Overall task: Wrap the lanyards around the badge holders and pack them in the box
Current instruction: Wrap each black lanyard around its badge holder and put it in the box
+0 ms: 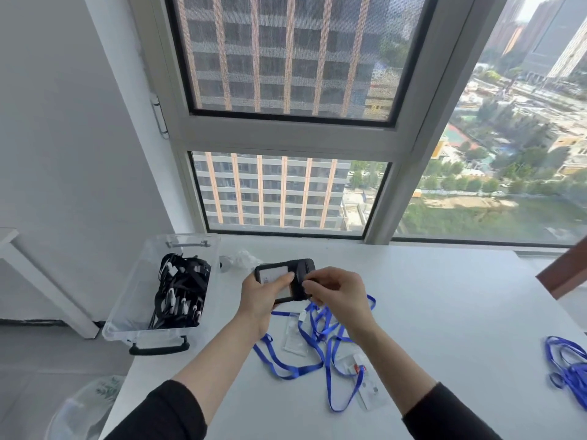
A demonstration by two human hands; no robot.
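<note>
Black rectangular badge holder (273,275) held in left grip (260,298); black fabric lanyard (304,268) pinched by right grip (336,293). Wrap could be loosened if tension is lost.

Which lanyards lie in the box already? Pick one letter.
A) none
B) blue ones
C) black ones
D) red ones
C: the box holds a pile of black lanyards, while the blue lanyards lie outside it on the table.
</note>
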